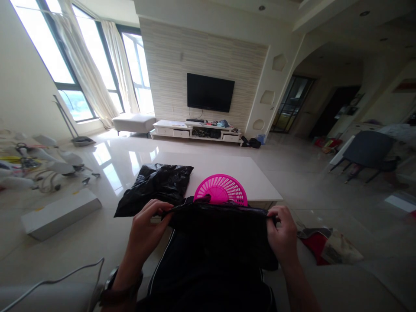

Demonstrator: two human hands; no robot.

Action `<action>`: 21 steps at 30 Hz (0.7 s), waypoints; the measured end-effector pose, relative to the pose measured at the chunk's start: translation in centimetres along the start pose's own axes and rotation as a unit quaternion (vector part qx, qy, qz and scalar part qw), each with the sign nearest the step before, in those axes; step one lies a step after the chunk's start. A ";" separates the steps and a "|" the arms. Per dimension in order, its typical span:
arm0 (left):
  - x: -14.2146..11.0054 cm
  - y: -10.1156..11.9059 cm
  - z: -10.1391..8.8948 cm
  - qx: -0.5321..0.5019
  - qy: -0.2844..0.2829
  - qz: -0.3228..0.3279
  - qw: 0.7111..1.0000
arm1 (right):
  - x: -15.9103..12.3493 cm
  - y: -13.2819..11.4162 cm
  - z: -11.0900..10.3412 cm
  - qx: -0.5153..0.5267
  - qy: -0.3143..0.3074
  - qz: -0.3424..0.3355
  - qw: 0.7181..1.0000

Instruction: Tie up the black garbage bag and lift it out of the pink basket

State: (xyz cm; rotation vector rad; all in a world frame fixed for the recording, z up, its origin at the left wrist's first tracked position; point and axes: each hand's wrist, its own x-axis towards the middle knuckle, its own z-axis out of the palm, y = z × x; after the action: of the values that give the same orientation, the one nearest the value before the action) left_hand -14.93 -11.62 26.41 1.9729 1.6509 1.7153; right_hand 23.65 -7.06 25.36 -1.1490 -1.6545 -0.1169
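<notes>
A black plastic bag point(221, 229) is stretched wide above my lap. My left hand point(147, 229) pinches its upper left corner, thumb against fingers. At the upper right corner, my right hand point(282, 229) grips the bag's edge the same way. Just beyond the bag, a bright pink plastic basket point(221, 190) with a perforated rim shows its upper part; the lower part is hidden behind the bag. To the left of the basket, another black plastic bag point(159, 184) lies flat, overhanging the white table's left edge.
The white table point(240, 169) stands before my knees. On the floor at left are a long white box point(61, 214) and a jumble of cables and white parts point(48, 164). A red and grey cloth item point(316, 245) lies at right. A TV cabinet point(172, 130) lines the far wall.
</notes>
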 end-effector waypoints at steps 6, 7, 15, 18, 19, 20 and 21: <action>0.1 0.4 -0.1 0.023 0.036 -0.002 0.999 | -0.1 0.1 0.1 -0.002 -0.011 0.039 0.999; 0.1 0.5 -0.2 0.026 0.042 0.000 0.999 | -0.1 0.3 0.2 -0.004 -0.023 0.058 0.998; 0.1 0.1 0.1 0.049 0.053 -0.025 0.997 | 0.0 1.9 0.1 -0.017 -0.109 0.144 0.983; 0.0 -0.3 0.1 0.037 0.040 -0.029 0.998 | 0.1 1.6 -0.3 -0.007 -0.138 0.151 0.979; -0.1 -0.3 0.1 0.034 0.036 -0.030 0.998 | 0.2 1.4 -0.5 -0.002 -0.123 0.160 0.980; -0.1 -0.4 0.1 0.033 0.033 -0.032 0.998 | 0.2 1.1 -0.7 0.002 -0.098 0.169 0.981; -0.1 -0.4 0.1 0.032 0.032 -0.035 0.998 | 0.3 0.8 -0.9 0.006 -0.071 0.175 0.982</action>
State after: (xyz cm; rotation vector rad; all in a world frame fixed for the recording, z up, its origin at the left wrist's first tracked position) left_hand -15.12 -11.50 26.05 1.8816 1.7958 1.7406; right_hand 24.81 -6.98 25.65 -1.4489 -1.5460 0.2044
